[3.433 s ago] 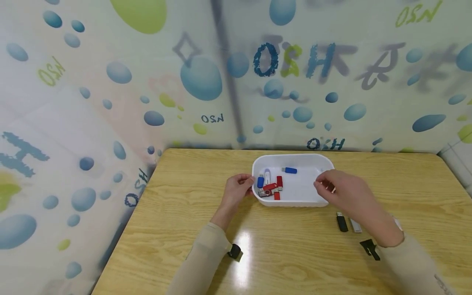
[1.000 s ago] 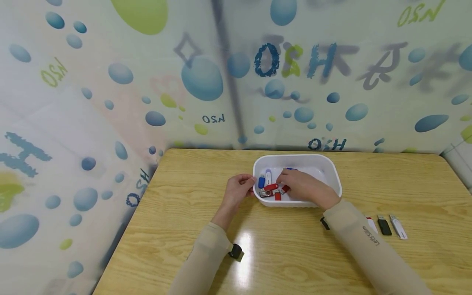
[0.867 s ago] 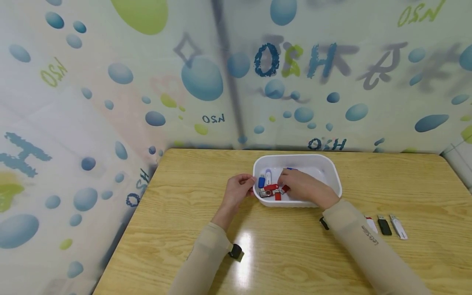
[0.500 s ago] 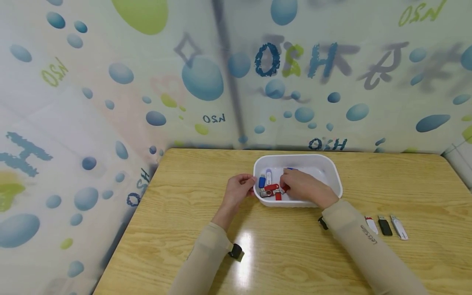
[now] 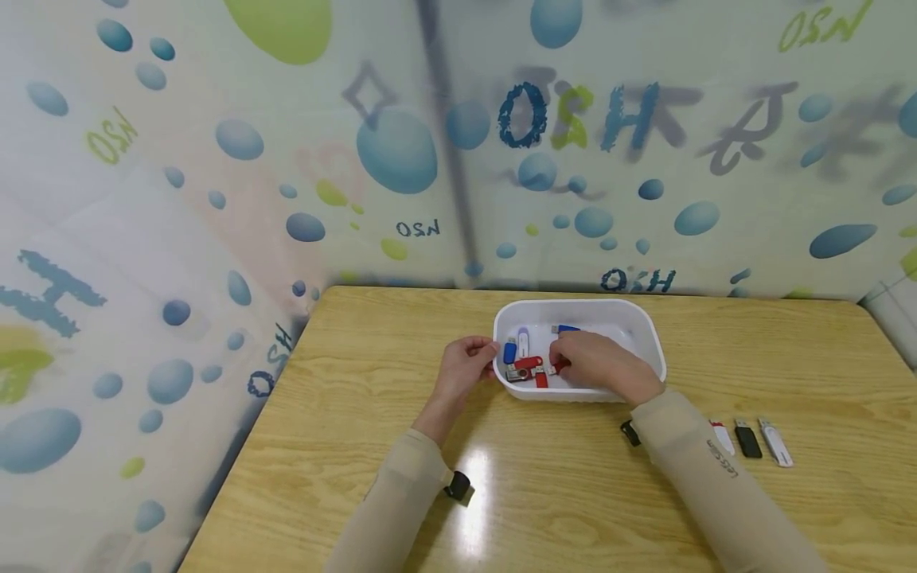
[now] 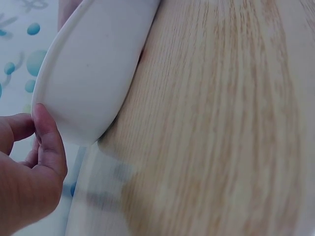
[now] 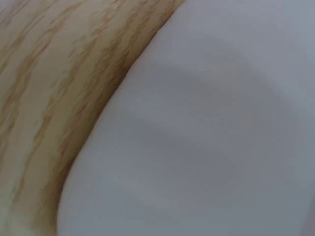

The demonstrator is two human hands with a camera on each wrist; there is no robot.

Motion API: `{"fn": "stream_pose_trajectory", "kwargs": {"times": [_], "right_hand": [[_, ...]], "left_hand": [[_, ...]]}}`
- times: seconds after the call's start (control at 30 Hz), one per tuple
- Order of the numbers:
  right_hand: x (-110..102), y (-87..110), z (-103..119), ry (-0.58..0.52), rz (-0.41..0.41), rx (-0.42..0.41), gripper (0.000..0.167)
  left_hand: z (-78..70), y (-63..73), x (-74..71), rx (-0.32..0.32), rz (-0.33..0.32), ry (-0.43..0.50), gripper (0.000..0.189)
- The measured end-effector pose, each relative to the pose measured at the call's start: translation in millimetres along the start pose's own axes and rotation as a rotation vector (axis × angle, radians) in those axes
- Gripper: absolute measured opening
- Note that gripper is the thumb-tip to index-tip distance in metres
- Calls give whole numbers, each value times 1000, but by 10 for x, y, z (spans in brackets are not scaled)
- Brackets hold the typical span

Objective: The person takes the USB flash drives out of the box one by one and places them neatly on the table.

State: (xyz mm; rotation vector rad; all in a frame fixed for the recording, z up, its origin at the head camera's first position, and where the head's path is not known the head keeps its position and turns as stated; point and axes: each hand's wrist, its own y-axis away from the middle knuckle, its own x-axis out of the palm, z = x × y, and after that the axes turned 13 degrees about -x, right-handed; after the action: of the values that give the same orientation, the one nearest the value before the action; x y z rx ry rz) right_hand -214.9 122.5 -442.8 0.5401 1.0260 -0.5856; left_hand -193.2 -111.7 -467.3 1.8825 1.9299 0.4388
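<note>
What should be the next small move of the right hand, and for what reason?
Probably the right hand should lift the red USB stick under its fingers out of the white tray: it appears pinched, the left hand pinches the tray's rim, and three USB sticks already lie side by side on the table, so this one may join them.
</note>
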Motion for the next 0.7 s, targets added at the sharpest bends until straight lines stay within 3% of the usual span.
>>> {"fn": "stream_pose_trajectory", "kwargs": {"times": [0.4, 0.7], "right_hand": [[-79, 149, -19, -66, -65, 58, 11], [-227, 410, 15, 3, -236, 9, 11]], "left_hand": [[-13, 25, 0, 6, -6, 3, 23], [14, 7, 22, 38, 10, 38, 24]]}}
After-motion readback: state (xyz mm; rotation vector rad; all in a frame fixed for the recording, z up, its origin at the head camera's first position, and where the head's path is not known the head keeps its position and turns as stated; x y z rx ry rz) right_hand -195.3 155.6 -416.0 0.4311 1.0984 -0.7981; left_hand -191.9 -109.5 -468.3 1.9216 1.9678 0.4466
